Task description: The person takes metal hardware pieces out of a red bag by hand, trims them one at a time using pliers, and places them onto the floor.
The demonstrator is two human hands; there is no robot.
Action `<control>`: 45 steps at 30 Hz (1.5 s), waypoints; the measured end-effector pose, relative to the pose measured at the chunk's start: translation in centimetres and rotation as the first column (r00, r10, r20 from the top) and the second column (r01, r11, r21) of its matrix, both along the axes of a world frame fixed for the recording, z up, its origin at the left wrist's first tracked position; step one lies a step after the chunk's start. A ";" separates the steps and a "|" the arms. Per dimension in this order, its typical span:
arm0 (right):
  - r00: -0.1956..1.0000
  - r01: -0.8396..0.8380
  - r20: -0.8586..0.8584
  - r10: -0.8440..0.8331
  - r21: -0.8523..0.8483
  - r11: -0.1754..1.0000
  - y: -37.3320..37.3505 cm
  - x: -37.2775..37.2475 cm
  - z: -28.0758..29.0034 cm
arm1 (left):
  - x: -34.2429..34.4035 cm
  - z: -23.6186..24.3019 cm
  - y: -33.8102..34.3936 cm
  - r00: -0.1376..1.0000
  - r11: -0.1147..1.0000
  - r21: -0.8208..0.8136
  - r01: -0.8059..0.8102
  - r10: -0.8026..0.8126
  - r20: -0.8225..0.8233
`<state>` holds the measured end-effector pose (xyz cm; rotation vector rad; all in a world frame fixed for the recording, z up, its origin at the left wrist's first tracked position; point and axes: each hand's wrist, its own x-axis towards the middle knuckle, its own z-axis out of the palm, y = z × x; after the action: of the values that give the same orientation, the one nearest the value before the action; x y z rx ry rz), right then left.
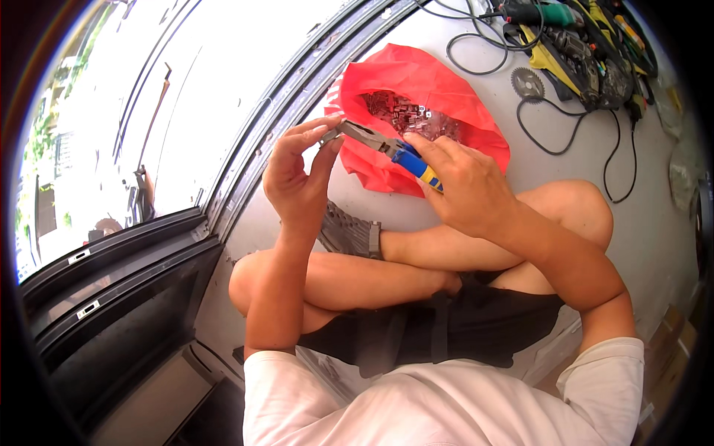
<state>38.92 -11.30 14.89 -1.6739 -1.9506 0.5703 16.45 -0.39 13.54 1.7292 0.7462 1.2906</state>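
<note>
My right hand (pixel 468 186) is closed round the blue and yellow handles of a pair of pliers (pixel 416 165). The metal jaws point up and left toward my left hand (pixel 301 171). Between thumb and fingertips, that hand pinches a small metal piece (pixel 332 134) right at the tip of the jaws. Whether the jaws grip the piece, I cannot tell. Just beyond both hands, a red bag (pixel 461 89) lies with its mouth spread wide. Inside it is a heap of many small metal parts (pixel 409 111).
A dark sliding-door track (pixel 260 134) runs along the left. At the far right lie a green power tool (pixel 558 15), black cables (pixel 547 149), a round saw blade (pixel 527 82) and a yellow and black tool bag (pixel 547 56). My crossed legs (pixel 349 282) are below my hands.
</note>
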 end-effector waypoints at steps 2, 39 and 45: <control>1.000 0.005 0.006 -0.005 -0.039 0.999 -0.1 0.0 0.1 | 0.1 0.0 -0.1 0.997 0.999 -0.042 0.021 -0.018 0.070; 0.996 0.087 0.027 -0.089 0.057 0.995 0.7 -1.4 -1.6 | 0.5 0.2 -0.6 0.785 0.922 0.340 -0.183 0.345 -0.514; 0.996 0.069 0.051 -0.071 0.051 0.996 0.7 -2.0 -1.3 | 0.9 0.3 -1.3 0.805 0.917 0.325 -0.232 0.368 -0.465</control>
<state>36.97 -10.64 13.63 -1.7356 -1.9184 0.4524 17.33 -1.65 13.83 2.2848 1.2572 1.1635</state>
